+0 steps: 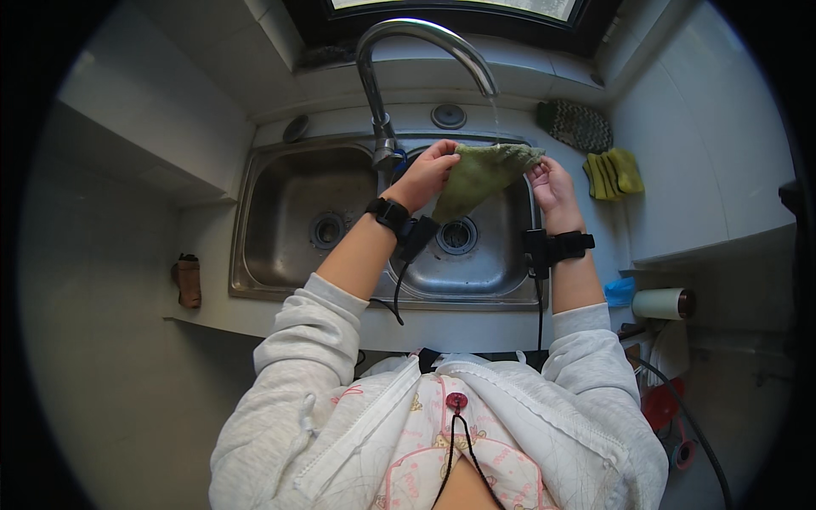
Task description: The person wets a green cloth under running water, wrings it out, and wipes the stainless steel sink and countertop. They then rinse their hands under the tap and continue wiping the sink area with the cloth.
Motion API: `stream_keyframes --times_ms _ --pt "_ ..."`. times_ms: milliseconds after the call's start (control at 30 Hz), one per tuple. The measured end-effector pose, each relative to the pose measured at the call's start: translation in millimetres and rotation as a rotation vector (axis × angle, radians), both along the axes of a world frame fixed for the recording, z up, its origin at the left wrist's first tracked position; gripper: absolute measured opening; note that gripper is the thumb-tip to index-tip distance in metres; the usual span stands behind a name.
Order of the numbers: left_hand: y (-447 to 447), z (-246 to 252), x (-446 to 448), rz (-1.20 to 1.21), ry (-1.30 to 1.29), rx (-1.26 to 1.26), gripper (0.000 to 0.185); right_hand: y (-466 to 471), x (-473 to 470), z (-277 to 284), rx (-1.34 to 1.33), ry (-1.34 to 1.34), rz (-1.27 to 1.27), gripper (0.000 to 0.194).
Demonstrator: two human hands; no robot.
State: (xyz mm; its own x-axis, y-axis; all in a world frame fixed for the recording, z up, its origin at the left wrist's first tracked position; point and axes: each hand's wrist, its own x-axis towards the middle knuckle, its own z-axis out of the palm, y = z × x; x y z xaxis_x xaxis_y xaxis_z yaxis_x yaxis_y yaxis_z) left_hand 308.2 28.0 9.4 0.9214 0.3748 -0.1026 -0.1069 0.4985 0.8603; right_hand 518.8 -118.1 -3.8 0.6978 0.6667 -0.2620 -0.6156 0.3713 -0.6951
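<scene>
A green cloth (481, 175) is stretched between my two hands above the right basin (465, 274) of a stainless steel double sink. My left hand (428, 171) pinches its upper left corner, and my right hand (549, 185) grips the upper right corner. The lower part hangs down to a point at the left. From the curved chrome faucet (424, 29) a thin stream of water (496, 118) falls onto the cloth's top edge. Beneath the cloth, the right drain (456, 234) is partly visible.
The left basin (287, 197) has bits of debris near its drain (327, 230). Yellow-green sponges (613, 174) and a patterned dark green cloth item (577, 124) lie right of the sink. A brown object (188, 280) stands at left. Black cables (398, 293) run from my wrist straps.
</scene>
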Motion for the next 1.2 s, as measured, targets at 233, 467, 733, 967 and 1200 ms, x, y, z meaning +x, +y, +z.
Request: stream_keyframes --times_ms 233,467,733,967,1200 --pt "-8.9 3.0 15.1 -0.035 -0.116 -0.062 0.017 -9.3 -4.5 5.5 0.013 -0.033 0.113 0.020" --pt "-17.9 14.0 19.5 0.001 -0.208 -0.158 0.019 -19.2 -27.6 -2.3 -0.218 0.015 0.240 0.030" --pt "-17.8 12.1 21.7 0.075 -0.158 -0.176 0.018 -27.3 -53.0 -31.5 -0.416 -0.256 0.508 0.051" --pt "-16.4 12.1 20.3 0.104 -0.152 -0.154 0.018 -26.3 -62.6 -36.3 -0.330 -0.300 0.430 0.039" --pt "-15.6 18.9 14.2 0.056 -0.011 -0.145 0.020 -19.3 -61.0 -2.1 -0.326 -0.875 0.213 0.018"
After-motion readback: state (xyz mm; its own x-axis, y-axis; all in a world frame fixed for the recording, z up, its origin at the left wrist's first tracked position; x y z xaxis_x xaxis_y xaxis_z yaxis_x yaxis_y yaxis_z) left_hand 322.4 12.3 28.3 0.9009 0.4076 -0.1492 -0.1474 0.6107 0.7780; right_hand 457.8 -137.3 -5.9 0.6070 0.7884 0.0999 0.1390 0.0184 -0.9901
